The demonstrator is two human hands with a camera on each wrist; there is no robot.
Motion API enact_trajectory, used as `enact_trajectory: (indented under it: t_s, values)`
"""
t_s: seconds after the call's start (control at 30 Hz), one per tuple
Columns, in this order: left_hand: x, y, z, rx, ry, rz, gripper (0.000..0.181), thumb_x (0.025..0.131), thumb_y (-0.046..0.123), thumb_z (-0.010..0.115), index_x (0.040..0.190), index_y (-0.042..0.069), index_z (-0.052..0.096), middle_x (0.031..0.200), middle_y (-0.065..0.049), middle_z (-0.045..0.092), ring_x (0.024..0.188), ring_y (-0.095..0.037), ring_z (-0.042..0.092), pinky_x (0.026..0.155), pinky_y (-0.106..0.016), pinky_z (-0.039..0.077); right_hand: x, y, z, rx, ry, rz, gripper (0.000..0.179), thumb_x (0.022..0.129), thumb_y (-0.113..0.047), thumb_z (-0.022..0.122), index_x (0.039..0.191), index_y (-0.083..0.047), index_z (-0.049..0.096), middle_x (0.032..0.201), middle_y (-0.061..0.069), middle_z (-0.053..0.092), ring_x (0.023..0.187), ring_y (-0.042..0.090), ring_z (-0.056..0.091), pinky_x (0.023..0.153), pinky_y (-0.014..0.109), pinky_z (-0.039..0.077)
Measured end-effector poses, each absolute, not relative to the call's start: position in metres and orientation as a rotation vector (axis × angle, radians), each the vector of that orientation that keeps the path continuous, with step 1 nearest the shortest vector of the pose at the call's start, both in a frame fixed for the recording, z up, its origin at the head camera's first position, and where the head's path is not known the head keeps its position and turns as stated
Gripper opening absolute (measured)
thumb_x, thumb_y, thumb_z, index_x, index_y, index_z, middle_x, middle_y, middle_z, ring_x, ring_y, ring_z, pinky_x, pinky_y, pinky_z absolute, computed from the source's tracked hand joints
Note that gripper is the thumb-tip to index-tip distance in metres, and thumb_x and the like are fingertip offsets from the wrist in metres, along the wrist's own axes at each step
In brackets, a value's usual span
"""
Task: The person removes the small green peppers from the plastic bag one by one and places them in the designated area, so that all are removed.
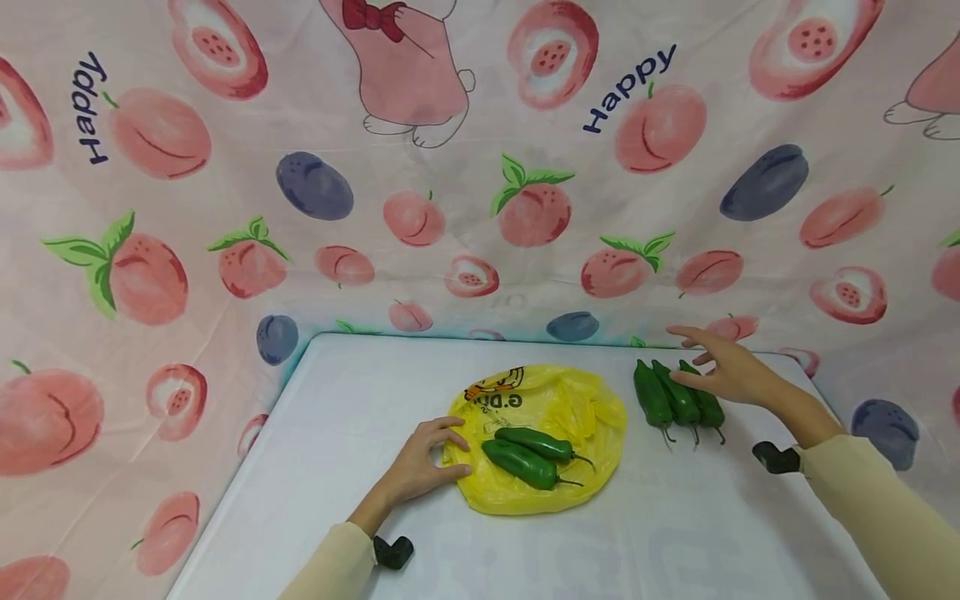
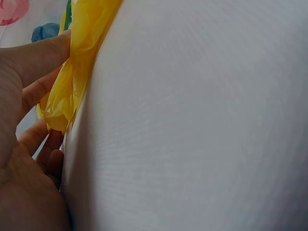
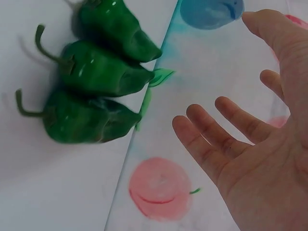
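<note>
A crumpled yellow plastic bag with printing lies spread on the white table. Two green peppers rest on it, their stems pointing right. At the bag's left edge my left hand holds the plastic between thumb and fingers; the left wrist view shows a yellow fold there. Three more green peppers lie side by side to the right of the bag. Over them hovers my right hand, fingers spread and holding nothing. In the right wrist view these peppers are apart from the fingertips.
The white table ends at a back edge close behind the three peppers. A fruit-printed cloth hangs behind and on both sides. Dark devices sit at the cuffs of both cream sleeves.
</note>
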State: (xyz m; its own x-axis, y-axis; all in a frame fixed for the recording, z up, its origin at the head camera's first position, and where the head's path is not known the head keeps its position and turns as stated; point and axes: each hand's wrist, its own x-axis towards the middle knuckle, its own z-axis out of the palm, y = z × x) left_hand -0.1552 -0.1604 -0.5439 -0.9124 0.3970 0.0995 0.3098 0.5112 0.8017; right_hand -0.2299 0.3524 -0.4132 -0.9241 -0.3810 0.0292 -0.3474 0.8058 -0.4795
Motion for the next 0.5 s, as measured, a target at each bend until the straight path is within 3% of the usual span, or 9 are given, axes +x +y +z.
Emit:
enact_trajectory:
  t_s: [0.5]
  values:
    - [-0.155,-0.16,-0.543,0.612,2.643,1.369,0.023,0.084,0.033,0.086,0.102,0.028,0.074,0.148,-0.001,0.054,0.14,-0.031,0.041,0.116,-0.063,0.027,-0.24,0.318,-0.407,-0.719,2.872,-0.792,0.076,0.094,-0.037,0.076,0.156,-0.013,0.039,0.145,0.024,0.052,0.112,0.042,0.064,0.087,0.054,0.058]
